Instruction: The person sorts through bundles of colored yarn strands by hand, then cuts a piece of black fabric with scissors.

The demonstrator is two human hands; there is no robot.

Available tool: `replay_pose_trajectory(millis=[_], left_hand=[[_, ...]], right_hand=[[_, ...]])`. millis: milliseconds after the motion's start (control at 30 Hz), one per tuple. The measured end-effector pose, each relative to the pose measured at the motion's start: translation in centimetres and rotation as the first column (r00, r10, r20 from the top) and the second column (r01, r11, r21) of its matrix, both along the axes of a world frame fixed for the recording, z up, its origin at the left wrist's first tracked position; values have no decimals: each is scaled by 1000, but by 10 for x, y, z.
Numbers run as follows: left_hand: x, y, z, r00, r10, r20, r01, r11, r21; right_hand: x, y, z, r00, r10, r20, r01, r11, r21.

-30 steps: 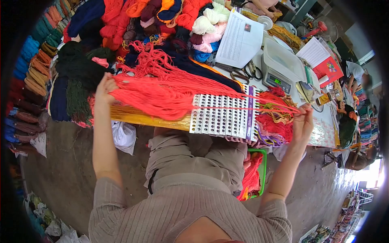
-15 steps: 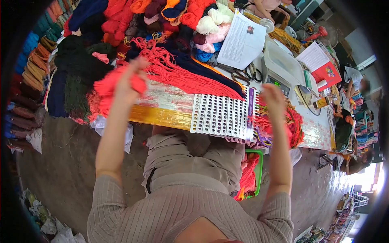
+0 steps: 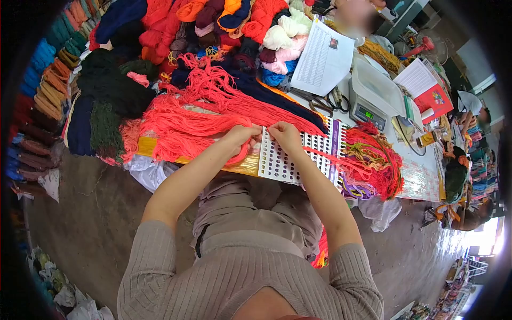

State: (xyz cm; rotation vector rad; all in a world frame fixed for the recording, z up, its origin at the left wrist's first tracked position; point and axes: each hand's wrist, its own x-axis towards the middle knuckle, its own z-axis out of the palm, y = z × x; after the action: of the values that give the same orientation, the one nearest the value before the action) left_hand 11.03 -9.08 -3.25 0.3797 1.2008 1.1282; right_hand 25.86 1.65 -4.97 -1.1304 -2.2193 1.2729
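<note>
A thick skein of coral-red yarn [image 3: 186, 125] lies across the table, and my left hand [image 3: 240, 140] is closed round its right end. Just beside it, my right hand [image 3: 287, 137] pinches at the left edge of a white card with rows of punched holes [image 3: 274, 162]. What sits between those right fingertips is too small to make out. A thin coral strand [image 3: 322, 154] crosses the card from under my right wrist toward a mixed tangle of red, green and purple yarn [image 3: 373, 162] at the card's right edge.
Coloured yarn skeins [image 3: 208, 21] are heaped at the back. Scissors [image 3: 320, 102], a digital scale [image 3: 368, 114] with a clear tub, and a printed sheet [image 3: 324, 56] lie at the back right. Dark skeins [image 3: 106, 101] hang over the table's left end. Another person [image 3: 352, 16] is across the table.
Both hands have come down and together at the card's left edge. The coral yarn that was bunched in my left hand now lies spread over the table, and a strand crosses the card.
</note>
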Motion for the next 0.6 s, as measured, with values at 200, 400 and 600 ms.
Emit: replay_pose_trajectory(millis=[200,400,600], left_hand=[[3,20,-16,988,-8,-154,12,1000,28],[-14,9,-9,918,79,-389,-23,989,147],[-64,-19,58,820,25,571,-232,928,293]], right_hand=[[-4,11,4,998,70,1,-69,985,-156],[0,5,6,995,101,-21,-103,983,-154],[1,1,14,997,75,-27,-78,981,-180]])
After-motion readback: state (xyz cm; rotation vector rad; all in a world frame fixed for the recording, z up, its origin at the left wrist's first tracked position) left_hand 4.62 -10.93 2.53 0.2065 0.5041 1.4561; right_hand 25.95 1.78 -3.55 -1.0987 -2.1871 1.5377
